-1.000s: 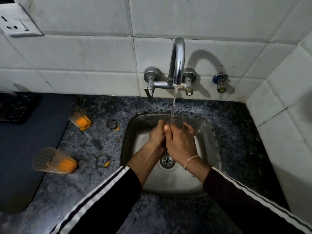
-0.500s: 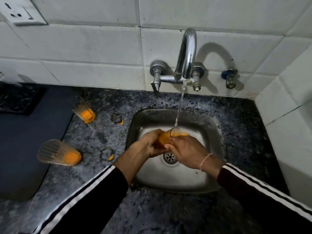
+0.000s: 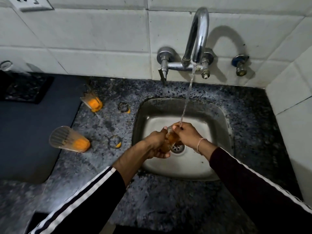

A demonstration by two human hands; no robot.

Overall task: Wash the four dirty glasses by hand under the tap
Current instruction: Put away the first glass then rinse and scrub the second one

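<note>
Head view looks down on two dark sleeves with white stripes reaching over the speckled desk [image 3: 152, 200] into the steel sink [image 3: 219, 119]. Left hand [image 3: 156, 144] curls round the lower part of an orange-stained glass [image 3: 169, 138], while the right hand [image 3: 187, 134] grips its upper end; the glass sits tilted between them, above the drain [image 3: 177, 147]. Water from the tap [image 3: 197, 36] lands on the right hand's fingers, just beside the glass. Further left on the desk, two more dirty glasses lie on their sides: the nearer glass [image 3: 69, 140] and, beyond it, the farther glass [image 3: 92, 102], both with orange residue. Two ring marks with orange smears lie between them and the sink.
</note>
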